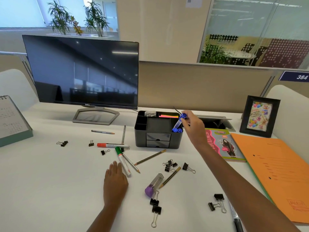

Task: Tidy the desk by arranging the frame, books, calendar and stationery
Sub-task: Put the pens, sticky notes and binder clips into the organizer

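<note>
Blue marker [178, 122] tilts into organizer [142, 139] slot beside its like; right hand [194, 127] fingers pinch its cap end. Left hand [115, 180] rests on bench [50, 173], fingers straight, likely bracing.

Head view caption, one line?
Right hand holds blue marker at the black organizer; left hand rests flat on the desk.

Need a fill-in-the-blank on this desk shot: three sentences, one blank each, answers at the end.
The right hand holds a marker with a ____ cap over the black organizer.
The left hand rests flat on the desk beside a second marker with a ____ cap.
The photo frame stands upright behind the folder coloured ____.
Missing words: blue, green, orange.
</note>
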`<state>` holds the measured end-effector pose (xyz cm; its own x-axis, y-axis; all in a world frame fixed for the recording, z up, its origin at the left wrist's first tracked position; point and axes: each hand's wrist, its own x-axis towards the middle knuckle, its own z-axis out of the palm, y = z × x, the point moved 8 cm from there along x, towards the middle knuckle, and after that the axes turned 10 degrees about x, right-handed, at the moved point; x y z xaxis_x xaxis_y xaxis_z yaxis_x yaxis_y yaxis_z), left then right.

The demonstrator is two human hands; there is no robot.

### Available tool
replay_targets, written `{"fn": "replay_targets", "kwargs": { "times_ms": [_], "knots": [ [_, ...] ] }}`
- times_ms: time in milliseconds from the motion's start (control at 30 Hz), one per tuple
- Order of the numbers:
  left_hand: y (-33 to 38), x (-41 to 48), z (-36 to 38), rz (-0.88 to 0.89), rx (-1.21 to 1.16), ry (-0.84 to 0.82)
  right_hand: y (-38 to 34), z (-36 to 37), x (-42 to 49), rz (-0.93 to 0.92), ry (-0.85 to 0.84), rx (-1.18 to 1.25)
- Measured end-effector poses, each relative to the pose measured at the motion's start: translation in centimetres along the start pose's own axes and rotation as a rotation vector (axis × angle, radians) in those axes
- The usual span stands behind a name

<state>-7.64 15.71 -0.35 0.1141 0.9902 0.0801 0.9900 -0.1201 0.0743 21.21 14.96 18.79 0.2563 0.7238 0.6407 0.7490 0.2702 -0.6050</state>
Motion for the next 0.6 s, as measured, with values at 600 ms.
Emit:
{"fn": "replay_targets", "kwargs": {
  "times_ms": [600],
  "knots": [
    [0.2, 0.2, -1.5, 0.027, 0.037, 0.129, 5.2, -1.0, -9.2, 0.263, 0.023, -0.025]
  ]
}}
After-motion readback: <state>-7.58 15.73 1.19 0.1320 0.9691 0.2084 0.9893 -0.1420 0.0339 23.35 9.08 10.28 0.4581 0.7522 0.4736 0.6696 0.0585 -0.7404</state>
